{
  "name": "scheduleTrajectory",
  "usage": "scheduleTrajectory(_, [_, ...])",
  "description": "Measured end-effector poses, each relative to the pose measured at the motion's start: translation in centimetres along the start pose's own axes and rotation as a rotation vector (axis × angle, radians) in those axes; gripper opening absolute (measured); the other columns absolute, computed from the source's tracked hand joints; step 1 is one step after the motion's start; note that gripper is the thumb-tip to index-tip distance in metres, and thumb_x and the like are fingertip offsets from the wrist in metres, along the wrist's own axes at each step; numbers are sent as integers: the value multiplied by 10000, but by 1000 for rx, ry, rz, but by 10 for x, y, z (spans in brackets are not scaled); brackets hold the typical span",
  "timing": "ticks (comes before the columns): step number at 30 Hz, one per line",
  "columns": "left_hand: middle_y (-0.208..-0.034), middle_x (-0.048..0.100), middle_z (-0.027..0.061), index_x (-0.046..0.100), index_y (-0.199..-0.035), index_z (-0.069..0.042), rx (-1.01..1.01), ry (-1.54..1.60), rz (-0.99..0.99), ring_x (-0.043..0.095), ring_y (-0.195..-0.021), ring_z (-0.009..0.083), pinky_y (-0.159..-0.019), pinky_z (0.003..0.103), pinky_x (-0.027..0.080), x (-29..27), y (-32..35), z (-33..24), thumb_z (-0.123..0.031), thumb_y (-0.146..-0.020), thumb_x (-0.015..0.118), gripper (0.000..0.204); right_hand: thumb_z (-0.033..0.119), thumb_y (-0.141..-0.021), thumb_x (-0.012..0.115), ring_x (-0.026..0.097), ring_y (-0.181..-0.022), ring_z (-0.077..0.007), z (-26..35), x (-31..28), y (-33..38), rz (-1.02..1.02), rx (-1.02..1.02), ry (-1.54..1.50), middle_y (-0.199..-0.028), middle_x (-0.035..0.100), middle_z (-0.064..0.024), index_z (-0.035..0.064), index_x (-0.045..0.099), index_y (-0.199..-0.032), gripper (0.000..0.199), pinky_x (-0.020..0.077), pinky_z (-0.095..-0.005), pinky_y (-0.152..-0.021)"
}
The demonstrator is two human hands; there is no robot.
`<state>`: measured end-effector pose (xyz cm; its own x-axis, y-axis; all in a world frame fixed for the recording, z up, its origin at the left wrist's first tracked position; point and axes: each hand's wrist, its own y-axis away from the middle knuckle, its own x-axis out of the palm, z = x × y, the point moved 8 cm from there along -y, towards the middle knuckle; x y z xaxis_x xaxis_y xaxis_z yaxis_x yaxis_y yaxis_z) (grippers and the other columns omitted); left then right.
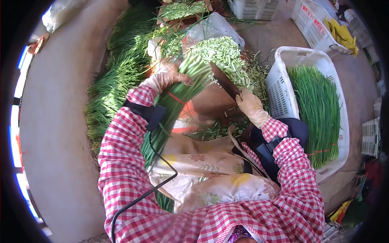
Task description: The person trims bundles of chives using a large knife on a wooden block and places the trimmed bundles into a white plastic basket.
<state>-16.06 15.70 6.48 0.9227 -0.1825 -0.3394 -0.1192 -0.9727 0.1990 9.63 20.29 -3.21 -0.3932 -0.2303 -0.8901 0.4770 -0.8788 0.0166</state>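
Gripping a thick bundle of long green chive stalks [174, 101] tied with a red band, the gloved left hand [166, 77] is wrapped tight around the stalks just below their cut tips. The gloved right hand [251, 106] is closed on the handle of a broad dark-bladed cleaver [224, 82], whose blade slants up and to the left, its edge meeting the bundle's top end.

The bundle's long axis runs on a diagonal: its trimmed tips point up and away from the person, toward the heap of pale green chopped stalk pieces [223, 54], and its leafy tail trails down toward the lap, over the floral cream-coloured apron [202, 170]. Below the cleaver sits a reddish-brown wooden chopping block [210, 103].

To do this trimming well, it seems best to keep the left grip firm and fingers tucked back from the blade, the tips held level, and the cleaver brought squarely across the stalks rather than along them.

Right of the chopping block stands a white slatted plastic crate [279, 93] filled with neat green chive bundles laid lengthwise. Left of the block, loose green chives [117, 77] lie piled on the concrete floor [56, 121]. Beyond the heap, more white crates [312, 24] stand.
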Motion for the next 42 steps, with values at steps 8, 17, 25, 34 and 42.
scheduleTrajectory(8, [-938,632,128,367,-1280,45,-250,134,28,615,-830,196,-728,308,507,46,-34,94,-145,-624,778,797,241,-858,508,619,-647,-378,7,-3,8,18,-18,7,-677,612,-208,-3,510,-875,244,501,-461,-599])
scheduleTrajectory(17, [-1094,584,238,384,-1244,98,-545,-503,-146,595,-995,323,-852,348,473,87,-20,101,-334,-523,827,950,257,-859,514,607,-652,-402,13,-2,3,48,-33,-20,-681,601,-225,10,505,-905,252,487,-488,-598])
scheduleTrajectory(25, [-977,663,154,651,-979,-13,-628,-618,-200,648,-913,248,-788,347,516,87,-16,91,-411,-554,799,602,244,-891,517,571,-612,-405,65,-86,29,-82,-289,53,-687,561,-213,27,464,-863,225,459,-459,-517])
scheduleTrajectory(34, [-963,665,147,651,-946,-22,-604,-577,-223,649,-895,254,-769,343,511,84,-20,104,-428,-559,801,581,182,-870,538,582,-545,-302,62,-73,57,-67,-436,284,-626,543,-137,54,502,-817,143,480,-368,-473])
scheduleTrajectory(42, [-989,664,137,659,-976,-25,-664,-549,-154,646,-920,249,-799,329,503,83,-22,103,-480,-564,791,627,192,-874,532,584,-546,-288,53,-58,60,-31,-398,283,-621,544,-120,59,499,-813,150,485,-354,-468])
